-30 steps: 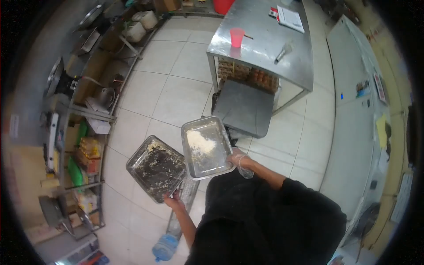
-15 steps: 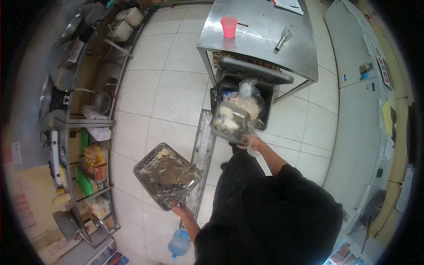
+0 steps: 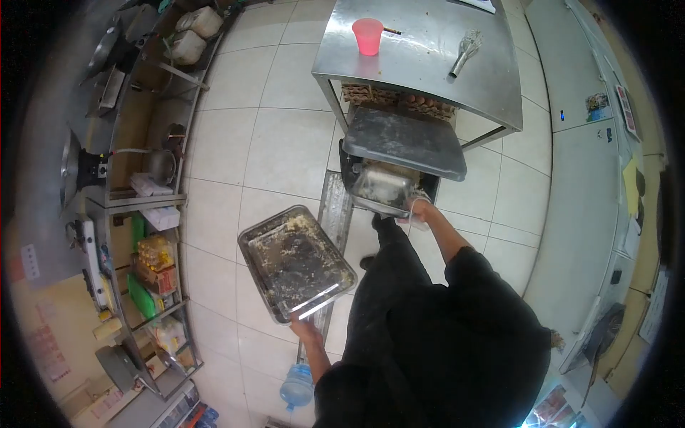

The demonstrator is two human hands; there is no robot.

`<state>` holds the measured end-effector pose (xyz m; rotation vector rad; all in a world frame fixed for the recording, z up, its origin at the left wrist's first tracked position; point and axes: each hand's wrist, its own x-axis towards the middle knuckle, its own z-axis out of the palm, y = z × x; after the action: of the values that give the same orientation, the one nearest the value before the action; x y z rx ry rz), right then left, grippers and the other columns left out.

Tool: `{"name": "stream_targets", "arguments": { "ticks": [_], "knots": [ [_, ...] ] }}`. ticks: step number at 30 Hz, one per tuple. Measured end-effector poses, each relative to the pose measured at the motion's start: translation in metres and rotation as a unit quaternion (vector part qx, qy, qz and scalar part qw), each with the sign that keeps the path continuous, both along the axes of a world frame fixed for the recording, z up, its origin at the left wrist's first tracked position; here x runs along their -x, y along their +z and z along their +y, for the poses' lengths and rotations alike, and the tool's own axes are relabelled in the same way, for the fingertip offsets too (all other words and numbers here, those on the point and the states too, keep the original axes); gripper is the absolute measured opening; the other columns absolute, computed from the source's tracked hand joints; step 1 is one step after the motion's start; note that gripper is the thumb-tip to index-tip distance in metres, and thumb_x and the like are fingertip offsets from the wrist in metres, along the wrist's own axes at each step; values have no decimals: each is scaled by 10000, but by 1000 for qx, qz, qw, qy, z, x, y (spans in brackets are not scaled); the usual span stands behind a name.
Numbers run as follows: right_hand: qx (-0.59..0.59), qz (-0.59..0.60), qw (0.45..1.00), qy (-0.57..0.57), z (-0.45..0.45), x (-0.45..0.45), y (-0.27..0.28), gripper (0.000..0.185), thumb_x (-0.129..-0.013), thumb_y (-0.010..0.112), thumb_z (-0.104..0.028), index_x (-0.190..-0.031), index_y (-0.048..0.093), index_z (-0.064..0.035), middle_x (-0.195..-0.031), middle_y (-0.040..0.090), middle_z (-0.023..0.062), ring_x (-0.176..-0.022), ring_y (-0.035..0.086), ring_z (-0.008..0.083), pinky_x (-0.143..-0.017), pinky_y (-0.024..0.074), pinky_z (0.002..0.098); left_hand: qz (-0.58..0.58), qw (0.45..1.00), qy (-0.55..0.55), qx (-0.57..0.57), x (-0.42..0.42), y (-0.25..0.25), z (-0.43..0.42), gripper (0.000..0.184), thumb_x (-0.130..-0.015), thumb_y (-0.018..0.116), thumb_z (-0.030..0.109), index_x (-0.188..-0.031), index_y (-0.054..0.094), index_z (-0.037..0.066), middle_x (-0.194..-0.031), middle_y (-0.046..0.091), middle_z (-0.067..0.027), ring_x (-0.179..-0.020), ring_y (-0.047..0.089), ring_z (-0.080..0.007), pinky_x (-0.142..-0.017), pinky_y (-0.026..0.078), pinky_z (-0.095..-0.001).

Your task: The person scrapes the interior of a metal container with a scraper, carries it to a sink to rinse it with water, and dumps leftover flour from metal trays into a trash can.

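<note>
My left hand (image 3: pixel 307 331) grips the near edge of a large metal baking tray (image 3: pixel 296 260), held above the floor, with pale crumbs stuck to its dark bottom. My right hand (image 3: pixel 422 208) is closed on the rim of a smaller rectangular pan (image 3: pixel 382 189), tipped into the mouth of a black trash bin (image 3: pixel 349 160). Whitish residue shows in the pan, whose far part is beneath the bin's grey lid (image 3: pixel 403 141). Clear plastic hangs near my right wrist. The pan hides most of the rubbish inside.
A steel table (image 3: pixel 421 53) carries a pink cup (image 3: pixel 368 37) and a whisk (image 3: pixel 467 53); egg trays (image 3: pixel 428 105) sit beneath. Shelving (image 3: pixel 146 200) lines the left, white fridges (image 3: pixel 581 171) the right. A metal floor grate (image 3: pixel 334 207) and a blue water bottle (image 3: pixel 297 387) lie below.
The smaller pan has tipped and moved further into the bin opening. The bin lid has come down lower over it. My left hand has moved the large tray slightly right and up.
</note>
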<state>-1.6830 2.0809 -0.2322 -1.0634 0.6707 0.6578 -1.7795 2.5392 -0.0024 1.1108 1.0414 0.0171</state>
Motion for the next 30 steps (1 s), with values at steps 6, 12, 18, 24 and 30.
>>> {"name": "stream_targets", "arguments": {
  "ticks": [6, 12, 18, 24, 30],
  "knots": [
    [77, -93, 992, 26, -1, 26, 94, 67, -797, 622, -63, -845, 605, -19, -860, 599, 103, -770, 586, 256, -730, 571, 439, -13, 1000, -6, -28, 0, -7, -9, 435, -753, 528, 108, -1162, 471, -29, -1108, 533, -140, -1018, 544, -296, -893, 462, -450],
    [40, 41, 998, -34, -1, 29, 70, 122, -701, 715, -50, -731, 603, -11, -738, 597, 104, -684, 615, 238, -655, 573, 390, -7, 999, -4, -39, -1, -9, -1, 346, -755, 522, 88, -1080, 508, -29, -1037, 545, -132, -952, 561, -277, -836, 482, -444],
    [263, -228, 911, 222, -35, 44, -17, 121, -681, 712, -17, -706, 594, -12, -761, 606, 84, -664, 607, 204, -601, 541, 361, -11, 999, 16, -50, 7, 0, -3, 344, -772, 513, 98, -1090, 497, -32, -1052, 534, -138, -955, 556, -279, -821, 479, -465],
    [500, -447, 464, 579, -7, 28, 82, 252, -666, 683, -271, -623, 636, -27, -685, 595, 138, -725, 608, 292, -702, 453, 467, -91, 996, 25, -8, 13, -1, -10, 312, -762, 494, 107, -1053, 491, -7, -1063, 502, -123, -1004, 524, -280, -870, 460, -489],
    [334, -276, 875, 215, 49, 79, 214, 794, -720, 659, -164, -1368, 240, 20, -1306, 396, 265, -1078, 539, 335, -930, 423, 448, -102, 995, 8, 9, 40, -61, 24, 299, -741, 506, 123, -1019, 501, 13, -1031, 512, -117, -1013, 522, -267, -897, 444, -470]
  ]
}}
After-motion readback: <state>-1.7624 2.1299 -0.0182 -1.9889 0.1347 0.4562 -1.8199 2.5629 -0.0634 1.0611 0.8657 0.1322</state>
